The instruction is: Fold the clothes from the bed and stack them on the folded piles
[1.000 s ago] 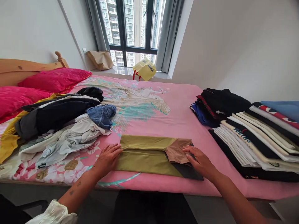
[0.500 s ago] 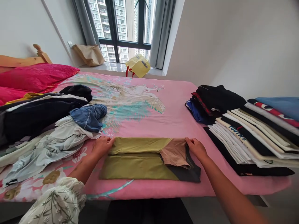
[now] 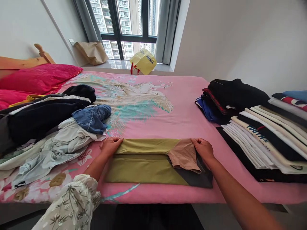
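A partly folded T-shirt [image 3: 146, 171] lies flat on the pink bed sheet in front of me, olive green with a brown short sleeve and a dark grey part at its right end. At its far left corner my left hand [image 3: 111, 145] pinches the edge of the cloth. My right hand [image 3: 203, 149] pinches the far right corner, beside the brown sleeve. Between the two hands the far edge runs straight. The sleeve lies folded inward over the shirt.
Loose clothes [image 3: 52, 127] are heaped on the left, with a denim piece [image 3: 93, 118] on top. Folded stacks [image 3: 261, 140] and dark folded clothes [image 3: 232, 95] lie on the right. Beyond the bed [image 3: 144, 127], a yellow bag [image 3: 144, 61] and a paper bag [image 3: 92, 52] rest by the window.
Both hands keep their pinch on the shirt's far corners. My left hand sits slightly further right along the edge. The whole view has shifted a little.
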A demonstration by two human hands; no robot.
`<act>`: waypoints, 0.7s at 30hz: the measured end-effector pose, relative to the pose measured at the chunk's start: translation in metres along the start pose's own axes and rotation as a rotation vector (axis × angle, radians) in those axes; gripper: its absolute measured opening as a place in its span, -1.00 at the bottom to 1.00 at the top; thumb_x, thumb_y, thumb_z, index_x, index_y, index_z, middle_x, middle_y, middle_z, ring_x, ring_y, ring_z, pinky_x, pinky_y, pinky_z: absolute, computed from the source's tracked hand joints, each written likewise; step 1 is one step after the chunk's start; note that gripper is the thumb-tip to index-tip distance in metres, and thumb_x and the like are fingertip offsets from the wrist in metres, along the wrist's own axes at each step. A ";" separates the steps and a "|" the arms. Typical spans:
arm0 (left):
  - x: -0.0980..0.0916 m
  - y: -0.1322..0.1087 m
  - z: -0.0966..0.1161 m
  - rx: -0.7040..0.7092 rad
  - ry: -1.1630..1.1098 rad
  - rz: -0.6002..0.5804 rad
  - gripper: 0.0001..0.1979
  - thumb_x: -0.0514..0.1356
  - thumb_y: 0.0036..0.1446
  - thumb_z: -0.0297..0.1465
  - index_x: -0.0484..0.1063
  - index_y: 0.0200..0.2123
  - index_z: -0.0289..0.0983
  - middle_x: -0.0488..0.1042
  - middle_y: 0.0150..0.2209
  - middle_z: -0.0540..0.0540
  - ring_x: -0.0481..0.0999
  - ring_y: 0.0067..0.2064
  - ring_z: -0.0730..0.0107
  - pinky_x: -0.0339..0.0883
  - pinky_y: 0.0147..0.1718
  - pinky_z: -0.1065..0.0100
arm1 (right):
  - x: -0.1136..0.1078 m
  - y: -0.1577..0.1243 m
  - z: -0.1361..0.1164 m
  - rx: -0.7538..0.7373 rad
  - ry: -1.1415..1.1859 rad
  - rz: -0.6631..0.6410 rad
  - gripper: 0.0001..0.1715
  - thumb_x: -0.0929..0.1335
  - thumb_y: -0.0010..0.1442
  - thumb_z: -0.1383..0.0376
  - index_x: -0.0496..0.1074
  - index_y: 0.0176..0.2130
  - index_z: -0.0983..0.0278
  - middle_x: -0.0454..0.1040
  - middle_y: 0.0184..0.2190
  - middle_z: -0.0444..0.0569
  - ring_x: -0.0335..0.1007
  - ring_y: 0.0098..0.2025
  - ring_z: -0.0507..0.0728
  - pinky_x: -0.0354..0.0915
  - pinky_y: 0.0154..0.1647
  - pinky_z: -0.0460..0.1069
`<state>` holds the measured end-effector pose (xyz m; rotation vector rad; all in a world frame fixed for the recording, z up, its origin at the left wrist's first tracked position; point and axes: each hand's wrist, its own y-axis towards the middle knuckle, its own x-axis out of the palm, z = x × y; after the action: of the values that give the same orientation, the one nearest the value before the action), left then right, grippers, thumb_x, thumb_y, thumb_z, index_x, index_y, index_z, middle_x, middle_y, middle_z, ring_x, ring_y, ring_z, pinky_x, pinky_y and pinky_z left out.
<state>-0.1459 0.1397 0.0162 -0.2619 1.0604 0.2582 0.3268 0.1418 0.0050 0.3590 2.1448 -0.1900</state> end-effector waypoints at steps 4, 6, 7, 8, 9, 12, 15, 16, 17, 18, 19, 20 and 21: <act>-0.003 -0.010 0.003 0.036 0.036 0.173 -0.57 0.06 0.05 -0.12 0.47 -0.12 -0.24 0.52 -0.10 -0.13 0.44 -0.05 0.13 0.25 -0.09 0.22 | 0.000 -0.001 0.000 -0.100 -0.045 0.219 -0.57 0.24 0.09 0.00 0.45 -0.30 0.27 0.50 -0.32 0.06 0.36 -0.27 0.22 0.22 -0.27 0.05; -0.002 -0.022 0.006 0.183 0.054 0.245 -0.56 0.02 0.12 -0.18 0.40 -0.01 -0.27 0.45 0.03 -0.19 0.36 0.07 0.15 0.17 0.05 0.20 | -0.003 -0.011 -0.008 -0.275 -0.010 0.341 -0.60 0.22 0.13 0.07 0.42 -0.22 0.29 0.49 -0.25 0.09 0.35 -0.18 0.24 0.23 -0.13 0.10; -0.001 -0.030 0.007 0.315 0.076 0.248 -0.57 -0.01 0.16 -0.20 0.38 0.01 -0.26 0.41 0.07 -0.18 0.32 0.13 0.18 0.12 0.11 0.20 | -0.003 -0.018 -0.013 -0.385 0.018 0.354 -0.63 0.21 0.16 0.11 0.41 -0.20 0.29 0.48 -0.22 0.09 0.34 -0.13 0.24 0.22 -0.06 0.12; 0.000 -0.039 0.009 0.459 0.111 0.225 -0.58 -0.03 0.19 -0.21 0.38 0.02 -0.23 0.37 0.12 -0.16 0.26 0.18 0.20 0.06 0.16 0.19 | -0.003 -0.026 -0.019 -0.490 0.046 0.331 -0.65 0.20 0.18 0.14 0.40 -0.18 0.28 0.47 -0.18 0.09 0.33 -0.08 0.23 0.20 0.00 0.12; 0.002 -0.048 0.010 0.587 0.158 0.178 -0.58 -0.05 0.22 -0.22 0.36 0.05 -0.20 0.33 0.17 -0.14 0.21 0.22 0.21 -0.02 0.20 0.15 | -0.003 -0.033 -0.024 -0.578 0.065 0.279 -0.67 0.19 0.21 0.16 0.39 -0.15 0.28 0.46 -0.14 0.10 0.32 -0.03 0.22 0.19 0.04 0.13; 0.006 -0.072 0.008 0.703 0.306 -0.057 -0.54 -0.07 0.25 -0.18 0.22 0.17 -0.12 0.19 0.26 -0.10 0.09 0.29 0.17 -0.26 0.23 -0.08 | 0.002 -0.055 -0.034 -0.722 -0.001 0.039 -0.66 0.19 0.23 0.21 0.39 -0.09 0.27 0.44 -0.04 0.09 0.28 0.07 0.22 0.12 0.13 0.18; 0.001 -0.086 -0.002 0.634 0.358 -0.138 -0.52 -0.04 0.23 -0.14 0.21 0.18 -0.13 0.18 0.26 -0.15 0.10 0.28 0.11 -0.21 0.19 -0.16 | 0.002 -0.075 -0.037 -0.730 -0.113 -0.094 -0.70 0.22 0.21 0.22 0.43 -0.16 0.27 0.48 -0.10 0.09 0.33 0.02 0.25 0.14 0.09 0.21; -0.002 -0.089 -0.006 0.635 0.350 -0.108 -0.53 -0.02 0.22 -0.14 0.27 0.14 -0.16 0.21 0.25 -0.17 0.12 0.27 0.11 -0.14 0.18 -0.11 | 0.001 -0.083 -0.040 -0.733 -0.110 -0.090 -0.72 0.23 0.20 0.22 0.44 -0.18 0.27 0.49 -0.13 0.08 0.35 -0.02 0.24 0.17 0.06 0.19; -0.006 -0.092 -0.010 0.653 0.336 -0.066 -0.57 0.00 0.21 -0.16 0.33 0.09 -0.18 0.27 0.21 -0.18 0.17 0.24 0.13 -0.06 0.16 -0.04 | -0.001 -0.092 -0.045 -0.747 -0.084 -0.082 -0.73 0.24 0.21 0.23 0.45 -0.19 0.28 0.50 -0.17 0.08 0.36 -0.05 0.23 0.20 0.04 0.17; -0.009 -0.095 -0.013 0.681 0.321 -0.028 -0.61 0.02 0.20 -0.20 0.39 0.03 -0.18 0.35 0.15 -0.17 0.24 0.19 0.15 0.01 0.13 0.03 | -0.002 -0.101 -0.052 -0.775 -0.046 -0.086 -0.74 0.24 0.22 0.24 0.45 -0.20 0.28 0.51 -0.19 0.06 0.37 -0.08 0.21 0.22 0.02 0.14; -0.012 -0.098 -0.015 0.713 0.310 -0.004 -0.66 0.03 0.20 -0.23 0.43 -0.03 -0.17 0.42 0.08 -0.14 0.31 0.13 0.18 0.06 0.10 0.09 | -0.002 -0.112 -0.060 -0.813 -0.006 -0.105 -0.76 0.24 0.22 0.25 0.45 -0.21 0.27 0.51 -0.22 0.04 0.38 -0.10 0.19 0.23 0.01 0.12; -0.014 -0.100 -0.017 0.739 0.306 0.010 -0.70 0.04 0.19 -0.27 0.45 -0.08 -0.16 0.47 0.01 -0.12 0.35 0.07 0.20 0.09 0.06 0.12 | 0.000 -0.123 -0.070 -0.855 0.028 -0.139 -0.77 0.24 0.23 0.27 0.44 -0.22 0.27 0.51 -0.23 0.03 0.38 -0.10 0.18 0.24 0.01 0.11; -0.014 -0.103 -0.017 0.752 0.310 0.018 -0.72 0.04 0.19 -0.30 0.46 -0.11 -0.15 0.50 -0.04 -0.10 0.38 0.02 0.21 0.10 0.03 0.13 | 0.003 -0.135 -0.080 -0.897 0.054 -0.184 -0.78 0.23 0.23 0.29 0.44 -0.23 0.26 0.51 -0.22 0.02 0.37 -0.09 0.17 0.24 0.02 0.10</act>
<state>-0.1326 0.0363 0.0299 0.3977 1.3906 -0.1814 0.2191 0.0362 0.0475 -0.3568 2.0796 0.6715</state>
